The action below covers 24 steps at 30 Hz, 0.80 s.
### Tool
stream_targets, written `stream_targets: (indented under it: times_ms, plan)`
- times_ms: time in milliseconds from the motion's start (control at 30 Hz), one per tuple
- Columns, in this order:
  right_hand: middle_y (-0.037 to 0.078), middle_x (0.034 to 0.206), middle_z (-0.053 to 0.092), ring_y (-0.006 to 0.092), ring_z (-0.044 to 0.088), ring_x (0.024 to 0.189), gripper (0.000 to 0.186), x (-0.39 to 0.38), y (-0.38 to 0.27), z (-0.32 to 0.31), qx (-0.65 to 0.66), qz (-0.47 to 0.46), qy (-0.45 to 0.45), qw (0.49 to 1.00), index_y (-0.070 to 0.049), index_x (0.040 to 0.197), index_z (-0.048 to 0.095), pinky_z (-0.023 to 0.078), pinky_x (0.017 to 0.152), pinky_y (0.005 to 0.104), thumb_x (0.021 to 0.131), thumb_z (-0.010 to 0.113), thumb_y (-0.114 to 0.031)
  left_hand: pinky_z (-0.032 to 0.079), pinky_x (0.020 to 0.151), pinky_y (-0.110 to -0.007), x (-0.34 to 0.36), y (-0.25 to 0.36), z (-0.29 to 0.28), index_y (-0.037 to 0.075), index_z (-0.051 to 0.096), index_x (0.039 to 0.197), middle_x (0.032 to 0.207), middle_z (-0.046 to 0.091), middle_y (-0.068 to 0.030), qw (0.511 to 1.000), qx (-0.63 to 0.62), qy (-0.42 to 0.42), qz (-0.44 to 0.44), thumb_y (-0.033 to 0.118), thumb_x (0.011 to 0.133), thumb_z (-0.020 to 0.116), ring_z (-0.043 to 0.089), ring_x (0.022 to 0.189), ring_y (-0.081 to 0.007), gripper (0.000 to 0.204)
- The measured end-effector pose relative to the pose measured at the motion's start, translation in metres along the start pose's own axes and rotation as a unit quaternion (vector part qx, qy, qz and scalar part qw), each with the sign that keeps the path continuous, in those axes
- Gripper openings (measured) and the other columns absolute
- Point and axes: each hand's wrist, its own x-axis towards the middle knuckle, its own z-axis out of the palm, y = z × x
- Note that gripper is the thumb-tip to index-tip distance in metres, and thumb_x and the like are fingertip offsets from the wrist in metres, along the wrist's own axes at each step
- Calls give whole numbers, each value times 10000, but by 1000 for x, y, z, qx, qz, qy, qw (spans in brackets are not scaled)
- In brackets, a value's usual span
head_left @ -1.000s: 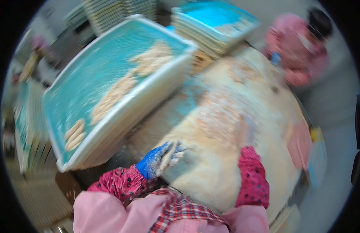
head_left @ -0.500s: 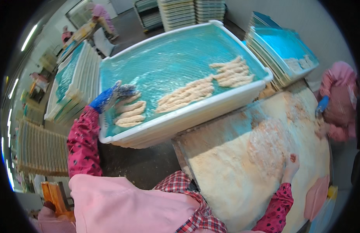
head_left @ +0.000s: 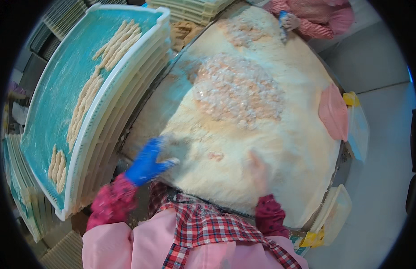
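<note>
My left hand (head_left: 149,162), in a blue glove dusted white, hovers over the near left part of a table spread with pale flour-like powder (head_left: 194,134). Its thumb and fingers are spread and hold nothing. My bare right hand (head_left: 258,170) is low over the powder, its fingers smeared by motion. Between the hands lies a small pinkish piece (head_left: 215,155), perhaps raw meat. Farther off, a heap of wet pinkish pieces (head_left: 239,89) rests on the powder. Powder-coated strips (head_left: 84,110) lie in rows on a teal-lined white tray (head_left: 98,121) at the left.
That tray tops a tall stack at the table's left edge. Another person's gloved hand (head_left: 289,21) is at the far side, near a second pinkish heap (head_left: 246,31). A pink basket (head_left: 333,112) and a clear plastic bin (head_left: 335,210) sit along the right edge.
My view has swung right, from the tray to the table. My left hand has left the strips on the tray and come over the powder. My right hand is now nearer my body.
</note>
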Motion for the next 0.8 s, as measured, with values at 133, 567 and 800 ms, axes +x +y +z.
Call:
stream_targets:
  times_ms: [133,567,800]
  plan:
    - [143,1049,617,241,601,948,312,22,-21,12,20,-87,-20,996,-17,1106,566,444,871,335,802,587,-82,416,875,-408,68,-17,109,98,473,1257,1187,514,-188,965,128,-71,218,188,695,685,502,1056,-347,608]
    - [92,765,608,279,595,761,204,217,-41,-29,-205,-165,145,954,-98,852,577,472,678,357,681,676,-147,469,770,-398,85,13,138,122,590,1095,1001,598,-125,987,91,-49,125,205,732,624,573,894,-311,373]
    - [55,806,590,167,579,770,161,129,-79,-42,-27,-209,8,977,-54,838,580,456,729,284,692,648,-51,475,787,-357,95,-8,117,91,602,1052,1006,602,-156,990,-45,68,119,188,765,618,588,925,-306,303]
